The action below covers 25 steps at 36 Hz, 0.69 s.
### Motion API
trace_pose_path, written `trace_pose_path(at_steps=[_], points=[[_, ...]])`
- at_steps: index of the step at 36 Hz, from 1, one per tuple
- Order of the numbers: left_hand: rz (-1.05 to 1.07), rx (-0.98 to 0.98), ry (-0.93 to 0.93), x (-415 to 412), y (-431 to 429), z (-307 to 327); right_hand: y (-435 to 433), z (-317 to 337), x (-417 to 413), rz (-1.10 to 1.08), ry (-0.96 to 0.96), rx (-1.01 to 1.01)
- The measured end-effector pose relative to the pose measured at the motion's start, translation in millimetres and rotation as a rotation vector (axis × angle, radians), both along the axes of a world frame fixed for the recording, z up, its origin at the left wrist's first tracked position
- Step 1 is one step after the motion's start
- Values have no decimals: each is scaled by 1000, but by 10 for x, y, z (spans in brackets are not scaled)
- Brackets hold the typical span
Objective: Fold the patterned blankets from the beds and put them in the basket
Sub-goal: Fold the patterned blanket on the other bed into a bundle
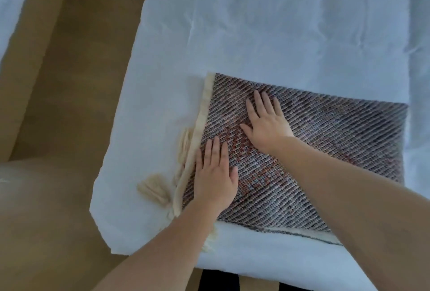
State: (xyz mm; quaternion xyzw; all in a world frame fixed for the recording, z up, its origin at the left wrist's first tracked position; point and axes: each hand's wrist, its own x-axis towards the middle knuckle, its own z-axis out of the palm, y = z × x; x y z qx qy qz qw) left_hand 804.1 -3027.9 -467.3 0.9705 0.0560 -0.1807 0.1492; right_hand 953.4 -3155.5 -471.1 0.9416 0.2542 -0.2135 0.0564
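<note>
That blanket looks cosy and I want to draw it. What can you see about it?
The blanket is folded into a flat rectangle and lies on the white bed sheet, near the bed's corner. It looks woven, with thin slanted dark and pale lines and reddish patches. A cream border with tassels runs down one side. The left hand and right hand both press flat on it, fingers straight.

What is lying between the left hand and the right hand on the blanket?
Nothing but the blanket itself: in the head view a bare strip of its weave, reddish there, separates the left hand from the right hand.
</note>
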Motion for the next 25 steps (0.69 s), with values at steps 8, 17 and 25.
trace_pose_path(at_steps=[8,17,25], points=[[-80,-19,-47,155,-851,-269,-927,-254,169,-89,-64,36],[-315,-51,-61,119,-1900,-422,-2352,-336,278,-316,-132,-21],[-372,-122,-39,-20,-2849,-462,-3050,-372,164,-384,-120,34]])
